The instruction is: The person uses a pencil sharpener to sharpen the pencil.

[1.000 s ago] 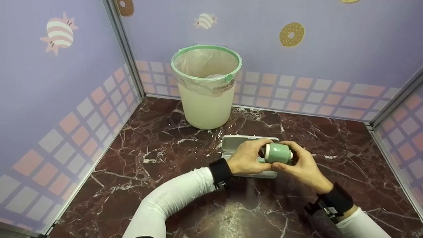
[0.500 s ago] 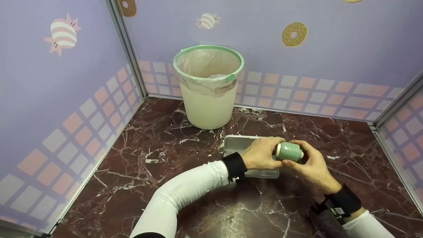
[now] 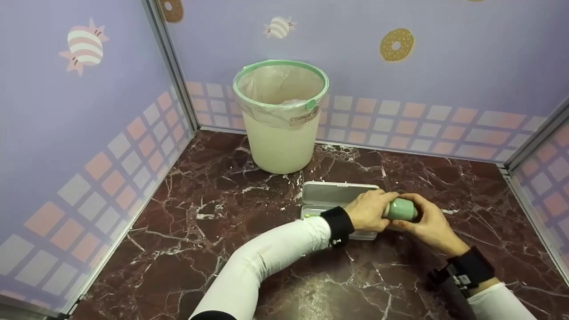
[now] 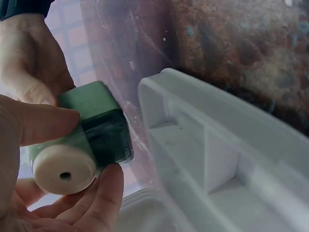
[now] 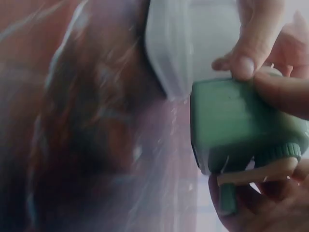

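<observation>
Both hands hold a green hand-crank pencil sharpener [image 3: 401, 209] over the right end of an open pencil case [image 3: 326, 193]. My left hand [image 3: 366, 210] grips the end with the cream ring; in the left wrist view a small dark hole shows in that ring [image 4: 65, 169]. A dark see-through drawer [image 4: 110, 137] forms one side of the sharpener. My right hand [image 3: 433, 226] holds the opposite end, its thumb on the body in the right wrist view. There the crank handle [image 5: 256, 174], cream with a green knob, sticks out beside the right fingers.
Behind the case stands a cream bin [image 3: 280, 142] with a green rim and a plastic liner. White crumbs lie on the dark red marbled tabletop [image 3: 213, 178]. Patterned panels [image 3: 426, 80] close off the back and sides. A small yellow-green item [image 3: 309, 216] shows in the case's left end.
Both hands and the sharpener have shifted right across the case, uncovering more of its lid and left end. Both hands keep their grip on the sharpener.
</observation>
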`<state>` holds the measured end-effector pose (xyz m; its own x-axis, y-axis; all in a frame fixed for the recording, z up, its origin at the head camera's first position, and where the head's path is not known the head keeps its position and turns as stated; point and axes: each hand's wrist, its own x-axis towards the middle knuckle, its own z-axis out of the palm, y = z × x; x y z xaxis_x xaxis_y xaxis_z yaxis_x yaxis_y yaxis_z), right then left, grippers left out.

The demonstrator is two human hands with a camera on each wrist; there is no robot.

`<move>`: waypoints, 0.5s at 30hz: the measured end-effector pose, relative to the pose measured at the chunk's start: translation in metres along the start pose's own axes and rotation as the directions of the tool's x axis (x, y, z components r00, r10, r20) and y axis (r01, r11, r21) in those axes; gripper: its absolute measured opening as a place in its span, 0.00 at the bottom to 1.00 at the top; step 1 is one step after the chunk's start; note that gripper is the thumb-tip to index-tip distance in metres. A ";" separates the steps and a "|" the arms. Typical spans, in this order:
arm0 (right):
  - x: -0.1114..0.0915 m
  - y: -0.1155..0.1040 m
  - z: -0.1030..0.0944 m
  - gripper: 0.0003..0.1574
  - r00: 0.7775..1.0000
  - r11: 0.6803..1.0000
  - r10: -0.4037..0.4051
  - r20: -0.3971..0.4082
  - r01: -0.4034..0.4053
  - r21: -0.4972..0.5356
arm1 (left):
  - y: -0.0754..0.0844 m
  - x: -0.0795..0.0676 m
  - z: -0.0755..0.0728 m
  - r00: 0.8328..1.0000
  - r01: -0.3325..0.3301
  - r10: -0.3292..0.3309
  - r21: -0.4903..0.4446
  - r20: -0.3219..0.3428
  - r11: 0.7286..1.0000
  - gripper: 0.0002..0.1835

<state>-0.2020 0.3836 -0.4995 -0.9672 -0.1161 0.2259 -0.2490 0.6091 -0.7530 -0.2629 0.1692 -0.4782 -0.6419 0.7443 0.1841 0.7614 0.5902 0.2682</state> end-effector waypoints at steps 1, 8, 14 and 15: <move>0.000 0.003 0.000 0.44 1.000 1.000 0.004 0.016 -0.004 -0.005 | 0.000 0.001 0.002 1.000 0.002 -0.002 0.001 0.006 1.000 0.39; 0.000 0.015 -0.004 0.45 0.993 1.000 0.018 0.121 -0.016 -0.019 | 0.001 0.005 0.013 0.999 0.012 -0.012 -0.003 0.039 1.000 0.33; 0.002 0.014 -0.006 0.49 0.988 0.998 0.040 0.147 -0.032 -0.060 | 0.000 0.006 0.016 0.999 0.040 -0.039 -0.002 0.038 0.999 0.30; 0.002 0.014 -0.006 0.50 0.988 0.997 0.045 0.149 -0.034 -0.072 | 0.000 0.007 0.017 0.998 0.050 -0.050 -0.006 0.042 0.999 0.30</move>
<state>-0.2072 0.3964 -0.5057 -0.9740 -0.2045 0.0975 -0.2116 0.6673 -0.7141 -0.2659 0.1797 -0.4931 -0.6746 0.7264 0.1312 0.7277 0.6247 0.2830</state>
